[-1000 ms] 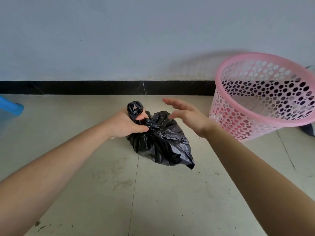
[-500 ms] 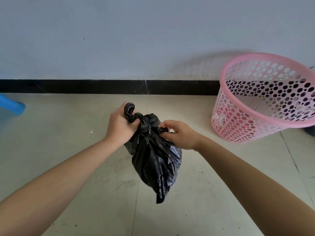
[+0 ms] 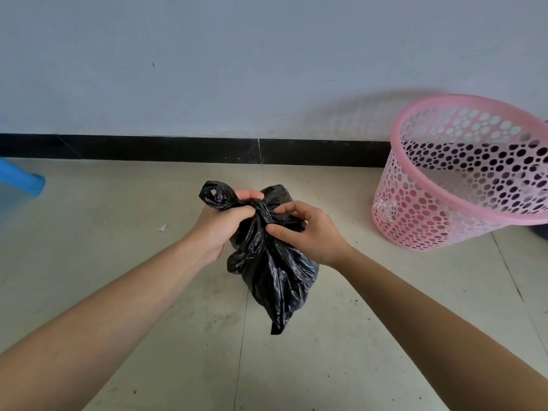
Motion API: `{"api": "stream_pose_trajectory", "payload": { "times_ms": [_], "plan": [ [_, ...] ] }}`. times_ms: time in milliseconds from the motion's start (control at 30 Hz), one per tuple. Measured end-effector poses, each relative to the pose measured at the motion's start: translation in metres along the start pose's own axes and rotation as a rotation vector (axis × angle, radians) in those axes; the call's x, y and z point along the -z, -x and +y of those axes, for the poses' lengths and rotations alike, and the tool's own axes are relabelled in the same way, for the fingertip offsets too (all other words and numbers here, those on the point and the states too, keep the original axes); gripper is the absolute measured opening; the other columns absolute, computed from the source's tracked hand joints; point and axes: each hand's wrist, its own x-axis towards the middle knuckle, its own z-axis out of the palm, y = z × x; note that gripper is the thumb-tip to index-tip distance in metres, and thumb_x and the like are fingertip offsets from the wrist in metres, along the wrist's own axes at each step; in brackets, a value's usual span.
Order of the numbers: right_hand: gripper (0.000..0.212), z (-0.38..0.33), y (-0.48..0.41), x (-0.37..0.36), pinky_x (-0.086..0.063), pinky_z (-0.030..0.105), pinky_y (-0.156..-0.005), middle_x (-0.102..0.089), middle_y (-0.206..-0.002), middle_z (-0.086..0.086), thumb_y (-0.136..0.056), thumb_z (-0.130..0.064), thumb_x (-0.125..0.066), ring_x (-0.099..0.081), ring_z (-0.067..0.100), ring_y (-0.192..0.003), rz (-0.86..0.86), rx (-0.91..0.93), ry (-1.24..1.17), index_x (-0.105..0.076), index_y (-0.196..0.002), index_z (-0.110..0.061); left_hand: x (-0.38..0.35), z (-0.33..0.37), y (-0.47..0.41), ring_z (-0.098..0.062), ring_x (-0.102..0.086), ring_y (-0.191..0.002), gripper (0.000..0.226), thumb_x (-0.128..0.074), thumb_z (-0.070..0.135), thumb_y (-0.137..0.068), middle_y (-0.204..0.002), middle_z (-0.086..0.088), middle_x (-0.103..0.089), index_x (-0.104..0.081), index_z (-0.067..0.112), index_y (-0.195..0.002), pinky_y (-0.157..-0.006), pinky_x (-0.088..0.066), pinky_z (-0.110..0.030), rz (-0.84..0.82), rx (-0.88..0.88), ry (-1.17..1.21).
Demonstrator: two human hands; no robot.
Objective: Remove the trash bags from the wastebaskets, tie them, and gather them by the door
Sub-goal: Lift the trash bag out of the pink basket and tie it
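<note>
Left hand (image 3: pixel 221 223) grips the bag (image 3: pixel 272 274) by its neck, right hand (image 3: pixel 310 232) pinches a twisted end; yanking could tear the thin plastic

Crumpled black trash bag (image 3: pixel 275 271), pink wastebasket (image 3: pixel 462 185)

Left hand (image 3: pixel 218 225), right hand (image 3: pixel 310 232) and forearms (image 3: pixel 118 307) are bare.

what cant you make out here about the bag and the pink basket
Head view only:
black bag contents: opaque plastic.
Whether it is tied: left hand and right hand cover its neck.
pink wastebasket right side: cut off by frame edge.
blue object, left: mostly cut off.
</note>
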Motion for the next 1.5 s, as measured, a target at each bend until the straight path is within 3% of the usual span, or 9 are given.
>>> {"api": "stream_pose_trajectory", "payload": {
  "times_ms": [333, 467, 700, 867, 1100, 1233, 1300, 1433, 1500],
  "plan": [
    [0.019, 0.001, -0.001, -0.001, -0.056, 0.034, -0.087, -0.072, -0.098, -0.009, -0.081, -0.035, -0.082, -0.066, 0.006, -0.091, 0.108, 0.084, 0.140, -0.074, -0.096, -0.041, 0.007, -0.009, -0.002, -0.026, -0.069, -0.109, 0.028, -0.073, -0.005, -0.081, -0.104, -0.006, -0.077, -0.076, 0.016, -0.098, -0.100, -0.051, -0.036, -0.012, 0.012, 0.113],
    [0.010, -0.001, 0.002, 0.004, -0.055, 0.038, -0.090, -0.073, -0.093, -0.004, -0.089, -0.040, -0.072, -0.067, 0.012, -0.090, 0.021, 0.016, 0.014, -0.073, -0.097, -0.033, 0.004, -0.011, 0.000, -0.028, -0.071, -0.102, 0.029, -0.073, -0.013, -0.077, -0.098, -0.009, -0.076, -0.072, 0.013, -0.090, -0.086, -0.057, -0.033, 0.035, -0.017, 0.086],
    [0.033, -0.002, 0.001, 0.004, -0.051, 0.034, -0.092, -0.055, -0.093, -0.008, -0.098, -0.041, -0.058, -0.058, 0.011, -0.093, 0.038, 0.118, 0.104, -0.062, -0.131, -0.035, 0.003, -0.012, -0.004, -0.022, -0.074, -0.092, 0.027, -0.078, -0.012, -0.073, -0.084, 0.000, -0.076, -0.067, 0.013, -0.076, -0.085, -0.061, -0.034, 0.011, -0.083, -0.028],
    [0.006, -0.008, -0.002, 0.003, -0.042, 0.046, -0.105, -0.054, -0.099, -0.014, -0.096, -0.040, -0.061, -0.056, 0.010, -0.104, 0.036, 0.138, 0.107, -0.064, -0.094, -0.046, 0.005, -0.007, -0.003, -0.007, -0.074, -0.087, 0.023, -0.078, -0.011, -0.074, -0.077, 0.006, -0.078, -0.067, 0.010, -0.076, -0.072, -0.054, -0.013, -0.014, -0.157, -0.082],
    [0.019, 0.013, -0.008, 0.027, -0.025, 0.049, -0.107, -0.056, -0.107, 0.006, -0.101, -0.028, -0.049, -0.051, 0.026, -0.104, 0.216, 0.474, 1.026, -0.062, -0.102, -0.015, 0.013, -0.018, -0.007, -0.003, -0.073, -0.087, 0.016, -0.084, 0.005, -0.074, -0.083, 0.005, -0.079, -0.071, 0.015, -0.074, -0.075, -0.050, -0.007, -0.042, -0.114, -0.123],
    [0.019, 0.043, 0.002, 0.042, -0.031, 0.055, -0.108, -0.057, -0.109, 0.011, -0.087, -0.009, -0.060, -0.054, 0.029, -0.103, 0.166, 0.377, 1.320, -0.060, -0.106, -0.012, 0.016, -0.034, -0.009, -0.009, -0.073, -0.088, 0.013, -0.083, 0.004, -0.076, -0.089, -0.003, -0.078, -0.072, 0.010, -0.079, -0.071, -0.050, -0.007, -0.023, -0.013, -0.173],
    [0.018, 0.049, 0.008, 0.036, -0.032, 0.053, -0.109, -0.056, -0.115, 0.011, -0.092, -0.014, -0.058, -0.054, 0.029, -0.108, 0.143, 0.241, 1.215, -0.060, -0.110, -0.014, 0.010, -0.042, -0.010, -0.020, -0.071, -0.095, 0.013, -0.081, 0.002, -0.078, -0.094, -0.007, -0.075, -0.072, 0.009, -0.084, -0.076, -0.058, -0.021, -0.050, 0.084, -0.097],
    [0.024, 0.055, 0.013, 0.031, -0.036, 0.052, -0.111, -0.037, -0.141, 0.010, -0.098, -0.040, -0.053, -0.040, 0.031, -0.130, 0.081, -0.277, 0.475, -0.056, -0.120, -0.030, 0.013, -0.052, -0.018, -0.020, -0.061, -0.106, 0.034, -0.079, 0.027, -0.084, -0.114, -0.002, -0.069, -0.068, 0.016, -0.114, -0.093, -0.056, -0.043, -0.027, 0.344, -0.039],
    [0.038, 0.064, 0.013, 0.030, -0.050, 0.045, -0.095, -0.033, -0.136, 0.005, -0.093, -0.045, -0.059, -0.046, 0.030, -0.120, 0.114, -0.421, 0.182, -0.047, -0.128, -0.036, 0.011, -0.059, -0.021, -0.020, -0.053, -0.118, 0.051, -0.076, 0.037, -0.087, -0.129, 0.004, -0.059, -0.058, 0.021, -0.132, -0.100, -0.051, -0.048, 0.014, 0.417, -0.086]
  ]
}}
